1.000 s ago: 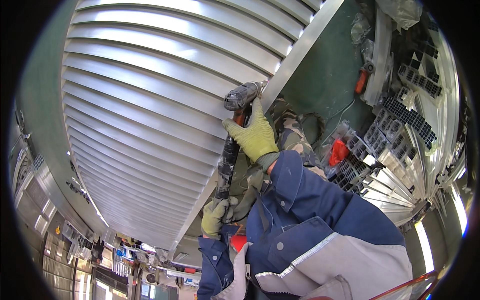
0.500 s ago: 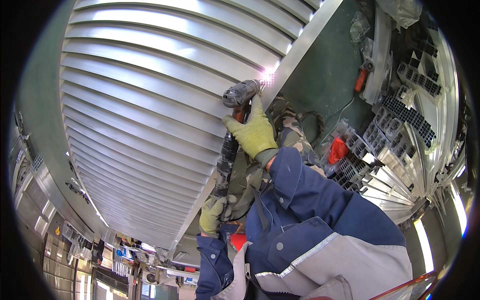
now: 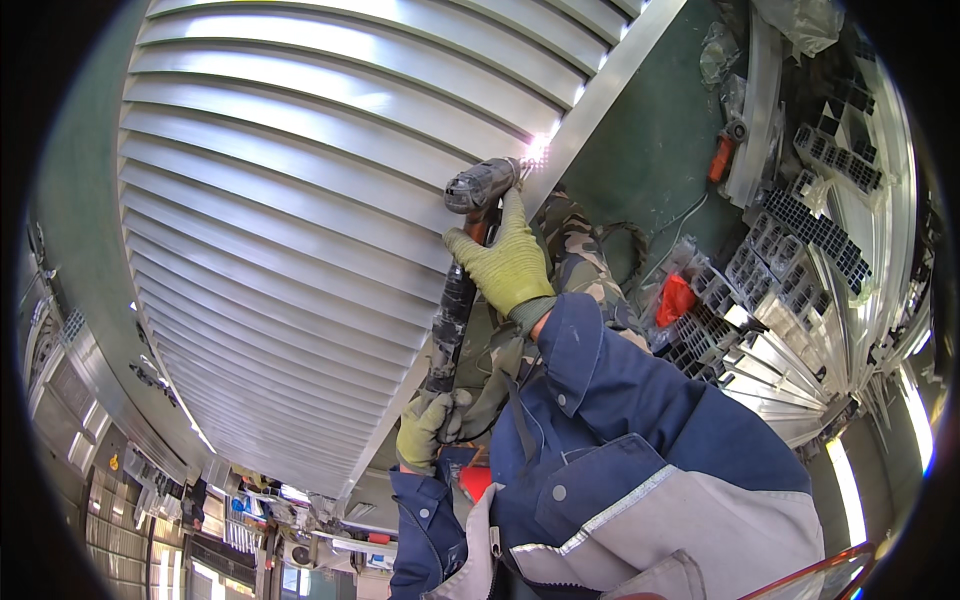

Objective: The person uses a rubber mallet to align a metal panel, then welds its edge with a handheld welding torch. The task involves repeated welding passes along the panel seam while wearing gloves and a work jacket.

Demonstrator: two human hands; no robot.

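Both my hands wear yellow-green knitted gloves and hold one long power tool, which looks like an angle grinder [image 3: 453, 318], with a dark scuffed body and an orange-red neck. My right hand [image 3: 505, 258] is wrapped round it just below the head. Lower down, my left hand [image 3: 428, 425] closes round its rear end. The tool's dark head [image 3: 482, 186] sits over the edge of a large silver slatted metal panel [image 3: 270, 150]. Beside it, a very bright pinkish-white spot glares where a slat meets the frame bar [image 3: 600, 110]; the glare hides the contact point.
A second orange grinder [image 3: 721, 157] lies on the green surface [image 3: 640, 150] to the right, near clear plastic wrap [image 3: 718, 53]. Bundles of square metal tubes [image 3: 815, 235] and a red-orange piece [image 3: 676, 300] lie beyond. A camouflage-covered leg [image 3: 580, 250] is beside my right hand.
The tool and my hands have shifted up very slightly along the panel's edge. Both grips stay the same, and the bright spot remains beside the tool's head.
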